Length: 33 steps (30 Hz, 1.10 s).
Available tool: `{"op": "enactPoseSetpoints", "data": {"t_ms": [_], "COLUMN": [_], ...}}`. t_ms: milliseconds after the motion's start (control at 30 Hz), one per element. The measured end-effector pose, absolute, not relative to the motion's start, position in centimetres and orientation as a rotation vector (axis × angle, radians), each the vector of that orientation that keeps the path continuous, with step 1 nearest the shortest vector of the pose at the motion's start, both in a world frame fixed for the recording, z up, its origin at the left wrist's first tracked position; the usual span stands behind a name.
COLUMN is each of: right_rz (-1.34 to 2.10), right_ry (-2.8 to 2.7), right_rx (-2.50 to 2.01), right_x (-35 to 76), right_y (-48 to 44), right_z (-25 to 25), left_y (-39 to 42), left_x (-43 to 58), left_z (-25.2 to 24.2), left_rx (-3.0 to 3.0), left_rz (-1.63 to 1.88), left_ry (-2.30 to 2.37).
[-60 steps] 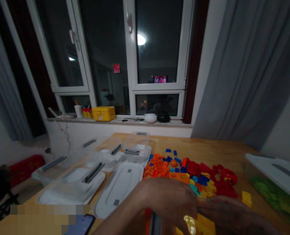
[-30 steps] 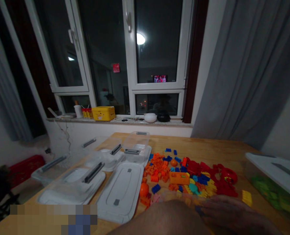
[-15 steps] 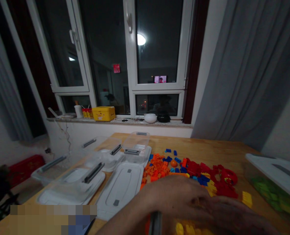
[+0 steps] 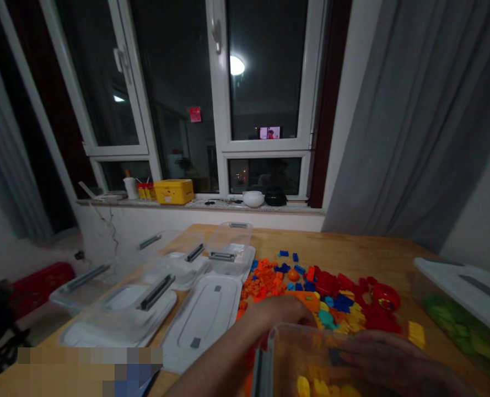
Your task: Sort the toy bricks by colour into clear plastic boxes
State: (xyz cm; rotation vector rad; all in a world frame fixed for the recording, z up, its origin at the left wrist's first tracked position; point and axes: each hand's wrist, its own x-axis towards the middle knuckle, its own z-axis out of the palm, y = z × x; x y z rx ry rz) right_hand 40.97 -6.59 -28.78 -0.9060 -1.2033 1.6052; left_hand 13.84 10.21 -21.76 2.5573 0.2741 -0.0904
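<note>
A clear box [image 4: 281, 353] with yellow blocks [image 4: 321, 386] inside stands at the bottom centre. My left hand [image 4: 288, 311] is bent over the blocks just behind the box's left end; its fingertips are hidden. My right hand [image 4: 385, 355] lies along the right part of the box, blurred, its fingers stretched out. Behind the box spreads a pile of loose blocks: orange ones [image 4: 265, 275] at the left, blue ones [image 4: 344, 302] and yellow ones in the middle, red ones [image 4: 381, 321] at the right.
White lids [image 4: 207, 309] and clear boxes [image 4: 230, 240] with grey clips cover the table's left side. At the right edge stands a lidded box [image 4: 468, 298] of green blocks. One yellow block [image 4: 416, 334] lies apart near it. A windowsill is behind.
My left hand has drawn back leftward, away from my right hand, uncovering the box's rim and more yellow, orange and teal pieces. My right hand has moved only slightly.
</note>
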Motion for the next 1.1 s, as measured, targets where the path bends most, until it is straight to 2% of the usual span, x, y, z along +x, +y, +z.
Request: {"op": "enactPoseSetpoints", "data": {"t_ms": [233,667,1100], "right_rz": [1.707,1.709,1.698], "right_ry": [-1.199,-1.064,-1.109], "right_rx": [-0.811,-0.761,-0.824], "right_x": [41.2,40.9,42.1], "right_y": [-6.7,-6.8,-6.2], "right_z": [-29.0,-29.2,-31.1], "left_y": [9.9,11.2,9.8], "left_x": [14.3,12.8,9.1], "left_z": [-22.7,-20.5,-12.8], "left_rx": [2.582,2.616,2.296], "left_rz": [-0.148,-0.073,0.299], "left_ry": [0.356,0.31,0.456]}}
